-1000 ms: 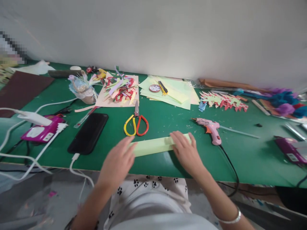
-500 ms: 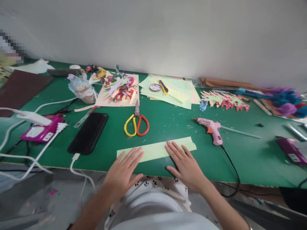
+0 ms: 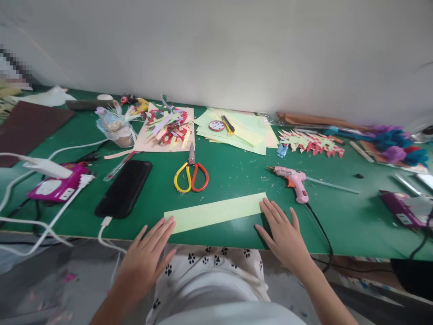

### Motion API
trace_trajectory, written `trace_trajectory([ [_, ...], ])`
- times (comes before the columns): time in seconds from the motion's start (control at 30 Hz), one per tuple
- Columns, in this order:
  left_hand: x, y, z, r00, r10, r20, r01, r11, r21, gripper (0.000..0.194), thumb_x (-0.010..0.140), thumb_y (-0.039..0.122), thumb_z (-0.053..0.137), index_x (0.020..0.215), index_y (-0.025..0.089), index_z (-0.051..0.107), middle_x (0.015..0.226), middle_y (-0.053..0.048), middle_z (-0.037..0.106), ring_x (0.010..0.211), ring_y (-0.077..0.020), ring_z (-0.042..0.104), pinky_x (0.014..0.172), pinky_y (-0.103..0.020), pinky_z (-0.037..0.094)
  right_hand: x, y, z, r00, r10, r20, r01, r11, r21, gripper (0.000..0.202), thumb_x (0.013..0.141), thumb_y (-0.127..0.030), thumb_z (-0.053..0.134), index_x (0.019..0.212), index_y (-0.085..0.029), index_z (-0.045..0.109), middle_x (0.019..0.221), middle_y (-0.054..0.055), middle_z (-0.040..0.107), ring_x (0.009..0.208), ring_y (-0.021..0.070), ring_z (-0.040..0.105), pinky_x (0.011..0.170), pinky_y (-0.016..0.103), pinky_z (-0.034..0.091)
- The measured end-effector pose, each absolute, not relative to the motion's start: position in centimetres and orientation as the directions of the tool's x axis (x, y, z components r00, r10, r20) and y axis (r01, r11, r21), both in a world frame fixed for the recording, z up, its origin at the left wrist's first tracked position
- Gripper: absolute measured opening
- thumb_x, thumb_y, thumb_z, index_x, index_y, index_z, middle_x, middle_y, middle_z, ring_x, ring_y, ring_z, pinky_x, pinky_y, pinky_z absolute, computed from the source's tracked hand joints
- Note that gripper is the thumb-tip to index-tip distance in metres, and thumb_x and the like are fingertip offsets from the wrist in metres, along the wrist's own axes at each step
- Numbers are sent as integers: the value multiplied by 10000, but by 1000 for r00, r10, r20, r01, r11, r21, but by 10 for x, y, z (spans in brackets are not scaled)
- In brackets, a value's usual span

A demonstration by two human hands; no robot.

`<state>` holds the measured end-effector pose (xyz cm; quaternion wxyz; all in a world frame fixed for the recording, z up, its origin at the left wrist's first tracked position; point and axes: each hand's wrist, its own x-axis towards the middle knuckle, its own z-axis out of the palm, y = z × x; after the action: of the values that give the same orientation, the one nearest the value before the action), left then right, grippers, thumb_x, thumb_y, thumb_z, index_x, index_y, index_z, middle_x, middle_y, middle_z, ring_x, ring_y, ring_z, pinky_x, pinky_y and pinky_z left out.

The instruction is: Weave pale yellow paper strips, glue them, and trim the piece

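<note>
A pale green paper strip (image 3: 216, 212) lies slightly slanted near the front edge of the green table. The fingertips of my left hand (image 3: 145, 255) rest on its left end, fingers stretched out. At the other end, my right hand (image 3: 280, 228) lies flat with its fingers over the strip's right tip and the thumb apart. Just beyond the strip are scissors (image 3: 191, 174) with one yellow and one red handle, blades pointing away. A pink glue gun (image 3: 294, 180) with a glue stick in its back lies to the right, beyond my right hand.
A black phone (image 3: 124, 189) on a white cable and a purple power strip (image 3: 62, 183) are on the left. Cut paper scraps (image 3: 169, 122) lie on a sheet at the back, beside green paper sheets (image 3: 250, 140) bearing a cutter (image 3: 228, 125). Zigzag paper pieces (image 3: 311, 142) sit back right.
My hands have slid apart along the paper strip, the left one toward the left end and the right one toward the right end. More of the strip's middle shows now.
</note>
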<state>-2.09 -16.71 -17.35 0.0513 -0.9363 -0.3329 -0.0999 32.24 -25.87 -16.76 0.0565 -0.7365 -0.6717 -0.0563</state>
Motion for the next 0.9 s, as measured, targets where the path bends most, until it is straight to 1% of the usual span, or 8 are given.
trace_trajectory([
  [0.17, 2, -150, -159, 696, 686, 211, 677, -725, 124, 398, 890, 390, 391, 1183, 148, 510, 1095, -110, 613, 962, -239, 564, 808, -345, 401, 298, -231, -158, -67, 977, 204, 995, 81, -58, 371, 900, -202, 380, 1265, -218, 447, 1266, 86, 528, 1166, 241, 440, 1029, 500, 135],
  [0.3, 21, -145, -143, 695, 705, 139, 655, -701, 284, 244, 894, 325, 401, 885, 197, 608, 875, -48, 640, 814, -203, 570, 745, -336, 377, 290, -212, -152, -234, 946, 224, 968, 249, -41, 262, 858, -61, 415, 960, -226, 592, 923, 27, 621, 860, 162, 533, 965, 445, 205],
  [0.4, 24, -151, -124, 720, 691, 69, 566, -642, 518, 262, 866, 394, 451, 769, 200, 598, 739, -17, 618, 724, -174, 550, 702, -300, 376, 295, -203, -139, -299, 894, 333, 951, 306, 33, 185, 840, -81, 471, 830, -204, 610, 904, 42, 597, 798, 167, 494, 775, 342, 311],
  [0.5, 25, -151, -103, 759, 651, -3, 356, -411, 839, 474, 847, 595, 341, 836, 201, 603, 689, -16, 589, 661, -162, 532, 638, -266, 407, 302, -195, -116, -285, 814, 507, 949, 313, 30, 178, 860, -125, 466, 814, -200, 621, 723, 31, 556, 653, 150, 437, 593, 281, 284],
  [0.6, 40, -131, -90, 728, 686, 6, 230, -253, 940, 595, 837, 660, 239, 943, 206, 610, 855, -52, 620, 812, -198, 561, 755, -292, 424, 304, -181, -93, -230, 712, 664, 927, 369, -74, 181, 861, -102, 452, 852, -189, 610, 602, -4, 524, 565, 129, 414, 548, 266, 284],
  [0.67, 60, -105, -89, 571, 819, 57, 242, -234, 942, 455, 804, 574, 471, 1087, 229, 563, 1114, -65, 583, 1052, -230, 511, 888, -305, 381, 301, -167, -85, -202, 675, 710, 869, 457, -187, 196, 839, -65, 439, 876, -184, 591, 680, 8, 593, 634, 130, 492, 593, 254, 349],
  [0.73, 84, -78, -89, 514, 855, 74, 135, -166, 977, 616, 719, 529, 613, 1237, 235, 454, 1266, -84, 502, 1176, -258, 439, 942, -334, 363, 297, -153, -83, -196, 690, 697, 779, 541, -317, 234, 804, -47, 416, 908, -186, 573, 814, 30, 641, 778, 145, 558, 687, 259, 413],
  [0.9, 128, -38, -85, 647, 754, -116, -74, 214, 974, 646, 735, 611, 511, 1185, 148, 508, 1175, -126, 591, 1069, -280, 545, 910, -411, 410, 291, -129, -96, -221, 811, 542, 617, 547, -566, 320, 802, -72, 325, 949, -198, 580, 928, 44, 650, 891, 156, 583, 790, 294, 443],
])
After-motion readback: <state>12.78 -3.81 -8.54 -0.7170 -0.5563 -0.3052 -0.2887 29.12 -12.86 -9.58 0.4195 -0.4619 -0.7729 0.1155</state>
